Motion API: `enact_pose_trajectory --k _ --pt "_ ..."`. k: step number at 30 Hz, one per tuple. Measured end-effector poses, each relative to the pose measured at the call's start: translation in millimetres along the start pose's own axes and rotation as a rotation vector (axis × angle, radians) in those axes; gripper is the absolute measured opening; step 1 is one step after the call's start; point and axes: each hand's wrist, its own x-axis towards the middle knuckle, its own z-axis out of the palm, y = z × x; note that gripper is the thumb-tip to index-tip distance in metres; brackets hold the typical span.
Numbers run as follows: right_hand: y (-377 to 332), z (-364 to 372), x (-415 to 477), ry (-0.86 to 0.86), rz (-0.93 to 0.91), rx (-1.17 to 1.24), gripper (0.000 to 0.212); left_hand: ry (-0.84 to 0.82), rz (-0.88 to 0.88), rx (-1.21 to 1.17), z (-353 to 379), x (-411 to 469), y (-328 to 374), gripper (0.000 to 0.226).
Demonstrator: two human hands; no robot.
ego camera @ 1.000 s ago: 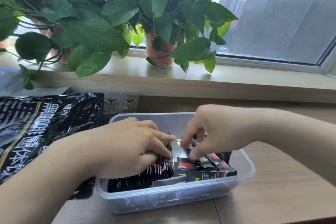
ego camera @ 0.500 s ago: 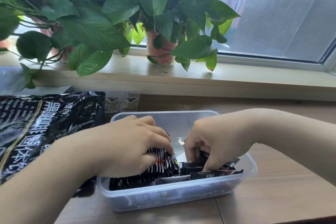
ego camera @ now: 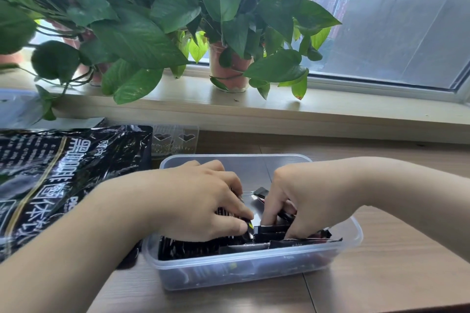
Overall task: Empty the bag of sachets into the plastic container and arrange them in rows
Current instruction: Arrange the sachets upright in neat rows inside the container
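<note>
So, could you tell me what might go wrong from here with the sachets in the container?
The left hand grips the row of sachets standing on edge; if it lets go, the row may topple. The right hand digs its fingers among loose sachets lying crooked near the container rim, so one could slide over. The pushing might also shift the container on the table.

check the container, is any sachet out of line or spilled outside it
No sachet lies on the table. Inside the plastic container, the left hand holds a row of sachets upright, but the loose sachets gripped by the right hand lie crisscrossed, and one sachet pokes up tilted behind its fingers.
</note>
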Motion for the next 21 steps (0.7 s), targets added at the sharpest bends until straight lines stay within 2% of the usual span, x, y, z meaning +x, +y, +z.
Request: enact_pose_trajectory --k 4,9,14,17,21 --pt "1.9 0.4 -1.1 0.011 -0.012 0.016 0.036 0.036 -0.001 0.106 4.2 2.4 6.7 0.043" --pt "4.5 2.6 -4.3 0.028 0.031 0.036 0.03 0.061 0.018 0.099 5.2 1.3 6.5 0.04" --pt "6.4 -10.1 -11.9 0.315 0.179 0.15 0.005 0.071 0.022 0.074 7.3 3.8 8.0 0.036" --pt "7.1 -5.9 -10.2 0.384 0.318 0.007 0.017 0.076 0.025 0.083 7.7 4.6 7.7 0.034" --pt "2.0 13.0 -2.4 0.338 0.439 -0.139 0.047 0.082 0.02 0.08 7.9 3.6 6.5 0.031"
